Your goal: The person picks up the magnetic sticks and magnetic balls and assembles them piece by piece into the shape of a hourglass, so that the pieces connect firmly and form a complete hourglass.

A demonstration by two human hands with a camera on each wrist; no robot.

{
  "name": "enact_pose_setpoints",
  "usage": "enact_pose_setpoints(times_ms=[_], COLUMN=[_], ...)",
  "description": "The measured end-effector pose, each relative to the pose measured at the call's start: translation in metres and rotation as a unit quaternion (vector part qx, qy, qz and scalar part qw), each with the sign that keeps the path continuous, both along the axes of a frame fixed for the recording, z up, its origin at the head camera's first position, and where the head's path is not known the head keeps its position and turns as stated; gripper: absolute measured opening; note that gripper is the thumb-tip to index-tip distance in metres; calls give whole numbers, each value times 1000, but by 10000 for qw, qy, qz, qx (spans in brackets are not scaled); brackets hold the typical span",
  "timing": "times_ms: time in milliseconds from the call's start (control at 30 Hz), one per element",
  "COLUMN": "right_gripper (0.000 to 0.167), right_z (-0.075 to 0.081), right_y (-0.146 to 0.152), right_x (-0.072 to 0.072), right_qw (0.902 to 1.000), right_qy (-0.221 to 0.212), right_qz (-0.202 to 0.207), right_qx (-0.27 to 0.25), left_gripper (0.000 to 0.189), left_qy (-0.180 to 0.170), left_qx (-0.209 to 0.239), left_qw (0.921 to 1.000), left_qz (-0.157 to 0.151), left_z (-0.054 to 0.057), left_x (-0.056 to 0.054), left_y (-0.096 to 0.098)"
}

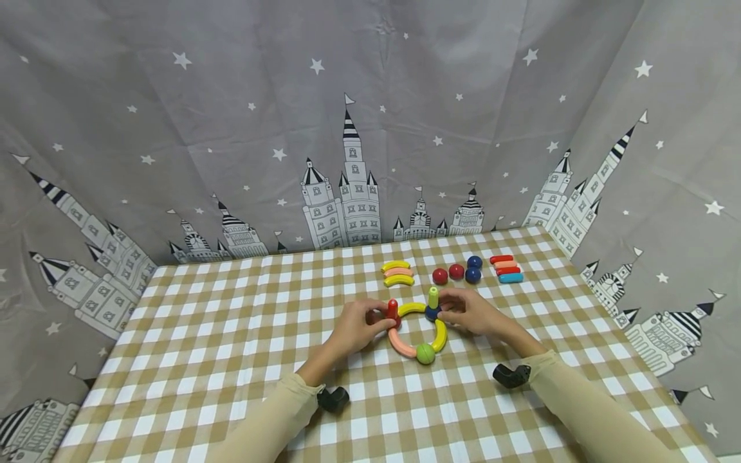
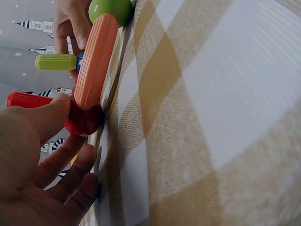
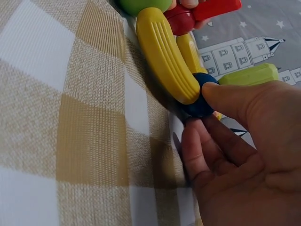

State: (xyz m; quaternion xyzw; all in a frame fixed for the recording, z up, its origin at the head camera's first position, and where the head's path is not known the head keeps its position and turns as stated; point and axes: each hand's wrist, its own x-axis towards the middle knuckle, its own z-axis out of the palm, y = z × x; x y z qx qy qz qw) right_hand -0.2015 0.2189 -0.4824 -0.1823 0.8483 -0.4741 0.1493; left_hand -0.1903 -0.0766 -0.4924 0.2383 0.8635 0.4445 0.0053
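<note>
A ring of magnetic-looking toy pieces lies on the cloth: a red ball (image 2: 84, 122), a blue ball (image 3: 201, 109) and a green ball (image 1: 425, 354), joined by two yellow curved rods (image 1: 440, 335) and a salmon curved rod (image 2: 96, 63). Upright on the red ball stands a red rod (image 1: 393, 308); a light green rod (image 1: 433, 297) rises from the blue one. My left hand (image 1: 357, 325) pinches the red ball between thumb and fingers. On the ring's right, the blue ball is held by my right hand (image 1: 471, 312), its thumb against the ball's side.
Behind the ring lie spare curved rods (image 1: 398, 272), two red balls (image 1: 440, 276), two blue balls (image 1: 473, 275) and several short straight rods (image 1: 511, 278). A checked cloth (image 1: 220, 334) covers the table. A grey castle-print curtain (image 1: 243, 128) hangs behind it.
</note>
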Motion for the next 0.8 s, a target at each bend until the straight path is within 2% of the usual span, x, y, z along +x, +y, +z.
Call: enact_pose_setpoints(times_ms=[133,233,433,633,800], right_gripper=[38,40,41,41,40], right_z=[3,8,19,26,26], right_y=[6,14,39,66,85], right_x=[3,7,11,13,10], right_qw=[9995,9985,9923,9856,9771], right_qy=[255,520,1095,1454,1813], right_qz=[166,142,-266,-706,-1024], right_qx=[-65,41,516,499,445], left_gripper=[23,24,25,25,25], left_qy=[-143,-171,-87,23,61], left_qx=[9,-64,-190,-211,-208], left_qw=[9999,9998,9997,9997,9997], left_qz=[-56,-107,-157,-118,-101], left_z=[1,2,2,1,1], left_x=[1,1,2,2,2], left_y=[-1,-1,-1,-1,-2])
